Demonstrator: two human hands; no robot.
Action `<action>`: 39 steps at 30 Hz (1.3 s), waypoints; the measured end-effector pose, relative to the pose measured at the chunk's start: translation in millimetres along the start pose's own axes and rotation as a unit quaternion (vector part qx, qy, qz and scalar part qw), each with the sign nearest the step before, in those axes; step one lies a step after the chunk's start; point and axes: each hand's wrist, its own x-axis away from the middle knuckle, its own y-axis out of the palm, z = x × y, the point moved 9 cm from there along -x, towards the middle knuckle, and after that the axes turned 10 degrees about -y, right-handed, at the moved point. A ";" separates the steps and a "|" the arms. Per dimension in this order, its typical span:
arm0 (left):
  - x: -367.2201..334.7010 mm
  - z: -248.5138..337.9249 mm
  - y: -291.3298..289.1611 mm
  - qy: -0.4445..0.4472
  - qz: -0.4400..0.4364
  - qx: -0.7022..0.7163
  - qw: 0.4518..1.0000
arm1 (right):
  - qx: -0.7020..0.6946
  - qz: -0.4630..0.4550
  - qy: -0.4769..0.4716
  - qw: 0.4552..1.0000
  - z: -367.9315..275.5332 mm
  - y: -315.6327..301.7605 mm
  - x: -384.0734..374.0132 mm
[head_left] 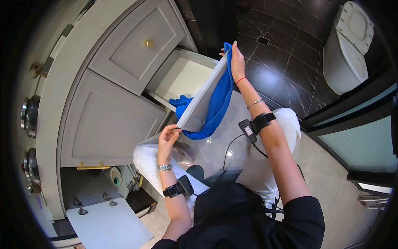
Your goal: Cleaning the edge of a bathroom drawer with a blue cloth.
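A pulled-out white drawer (182, 74) sticks out of the grey cabinet, with a blue cloth (222, 97) draped over its front panel (197, 111). Part of the cloth lies bunched inside the drawer, and the rest hangs along the outer face. At the panel's near left corner, my left hand (168, 137) has its thumb and fingers closed on the edge. My right hand (237, 62) grips the cloth around the far right end of the panel, its fingertips partly hidden behind it.
A closed drawer with a gold knob (149, 43) sits above the open one. Lower left, a hinged white door (108, 225) hangs open before a compartment. My knees flank the space below the drawer. A toilet (346, 54) stands far right, near a glass-panelled door (360, 139).
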 end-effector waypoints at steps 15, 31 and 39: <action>-27.7 -28.2 23.2 -0.009 -0.069 0.024 0.997 | 0.204 0.091 0.130 0.966 136.5 -63.0 37.1; -30.6 -26.3 36.8 -0.001 -0.101 0.002 0.995 | -0.034 0.091 -0.078 0.992 0.6 -16.3 15.5; -24.0 -28.2 39.2 -0.032 -0.108 0.023 0.993 | 0.062 0.115 -0.063 0.989 20.9 -22.0 15.5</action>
